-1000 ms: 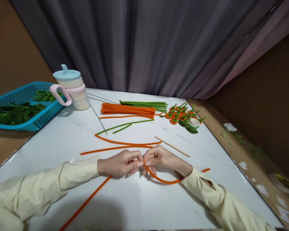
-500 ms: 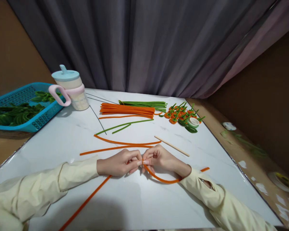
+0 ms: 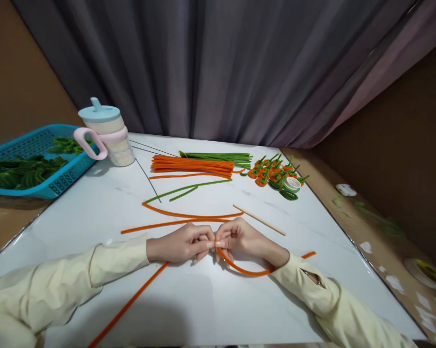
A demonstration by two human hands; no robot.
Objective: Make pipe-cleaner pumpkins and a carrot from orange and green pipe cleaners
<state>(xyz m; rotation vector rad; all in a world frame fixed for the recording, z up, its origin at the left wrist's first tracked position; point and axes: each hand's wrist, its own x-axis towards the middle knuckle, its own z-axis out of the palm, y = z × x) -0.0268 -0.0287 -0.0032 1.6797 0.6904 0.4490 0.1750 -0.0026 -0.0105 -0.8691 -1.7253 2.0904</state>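
Note:
Both hands meet over the near middle of the table, pinching orange pipe cleaner between the fingertips. My left hand (image 3: 185,243) is closed on it from the left, and my right hand (image 3: 241,237) from the right. From the pinch an orange pipe cleaner (image 3: 249,273) curves under my right wrist, its end showing beyond the sleeve. Another orange length (image 3: 131,300) runs from under my left hand to the near edge. How the strands join is hidden by the fingers. Just beyond the hands lie loose orange pipe cleaners (image 3: 167,224) and a thin wooden stick (image 3: 259,220).
Behind are an orange bundle (image 3: 192,165), a green bundle (image 3: 218,156) and loose green stems (image 3: 189,186). Small orange-and-green pieces (image 3: 263,174) sit by a white ring (image 3: 292,183). At left stand a lidded cup (image 3: 118,145) and a blue basket (image 3: 54,188) of green pieces.
My left hand has shifted very slightly at the pinch. Otherwise the hands and pipe cleaners look the same.

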